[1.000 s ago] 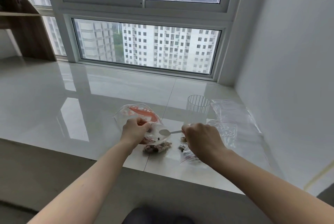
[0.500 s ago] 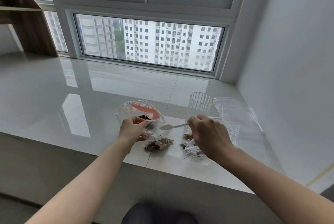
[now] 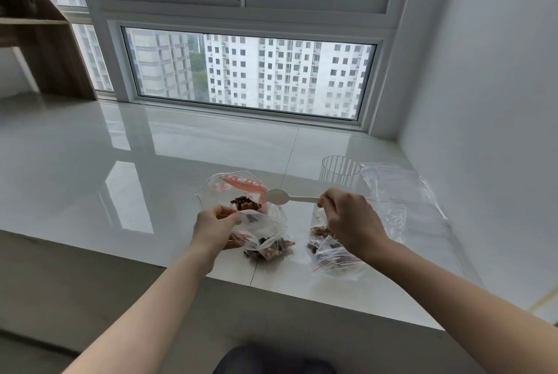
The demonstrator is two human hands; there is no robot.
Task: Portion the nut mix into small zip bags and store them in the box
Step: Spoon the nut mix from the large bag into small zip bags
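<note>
My left hand [image 3: 215, 228] pinches the small bag [image 3: 262, 234] near the desk's front edge, my right hand [image 3: 350, 219] pinches the empty spoon [image 3: 279, 196]; if the floppy bag sags, nuts could spill.

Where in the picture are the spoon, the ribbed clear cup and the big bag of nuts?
spoon [image 3: 279, 196], head view, on its bowl.
ribbed clear cup [image 3: 340, 172], head view, on its side wall.
big bag of nuts [image 3: 245, 203], head view, on the nuts inside.
</note>
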